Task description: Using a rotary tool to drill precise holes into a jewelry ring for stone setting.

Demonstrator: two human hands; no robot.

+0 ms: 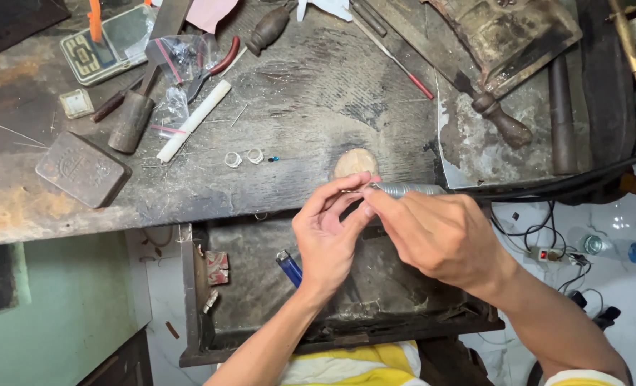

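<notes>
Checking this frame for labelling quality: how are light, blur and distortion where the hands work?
Head view: even soft daylight, faint shadows; the left hand and right hand are sharp enough, slight softness at the fingers pinching the silvery flexible tool; the worn workbench bows mildly at wide-angle edges; small glare on the plastic bags.

The middle of the surface (318, 107) lay open, offering passage toward the hands from the top of the frame. Clutter crowded the upper left: a hammer (133, 118), a white rod (193, 120), a flat metal block (82, 169). Two small rings (243, 157) sat left of centre. A rusted tool (507, 36) and cables (568, 187) blocked the right.
</notes>
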